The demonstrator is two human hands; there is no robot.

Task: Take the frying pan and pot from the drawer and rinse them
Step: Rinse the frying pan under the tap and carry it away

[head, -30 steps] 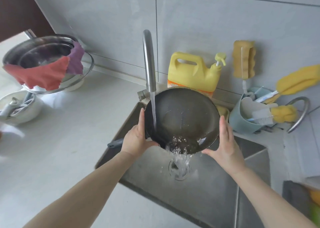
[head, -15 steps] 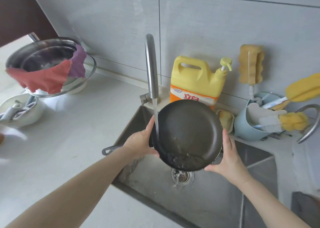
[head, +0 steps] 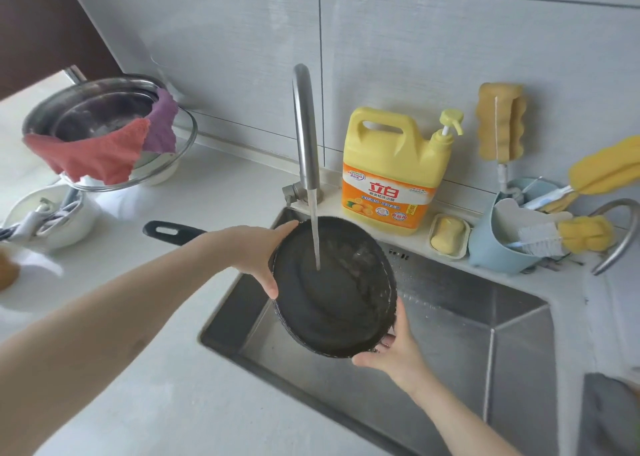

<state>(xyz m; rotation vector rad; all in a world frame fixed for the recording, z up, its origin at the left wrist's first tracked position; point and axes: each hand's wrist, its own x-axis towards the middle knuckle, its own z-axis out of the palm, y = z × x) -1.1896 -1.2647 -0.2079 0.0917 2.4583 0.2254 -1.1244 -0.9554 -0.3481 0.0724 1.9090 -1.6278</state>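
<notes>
The round black non-stick frying pan (head: 332, 293) was held tilted over the stainless-steel sink (head: 460, 338), gripped at its rim by both hands: the left hand (head: 258, 258) clasped the far-left edge, the right hand (head: 389, 350) supported the near-right edge from below. The pan's black handle (head: 173, 230) projected beyond the left wrist. Water from the curved steel tap (head: 304, 126) struck the pan's inner face between the hands. The rinse was judged best done by rotating the rim slowly so the stream swept the whole surface, with the low edge kept over the basin.

Counted: one pan, one tap, one yellow detergent jug (head: 394, 175) beyond the right hand, one soap bar (head: 447, 235). The steel vessel (head: 93, 112) left of the left hand was possibly the pot, though cloths obscured it.
</notes>
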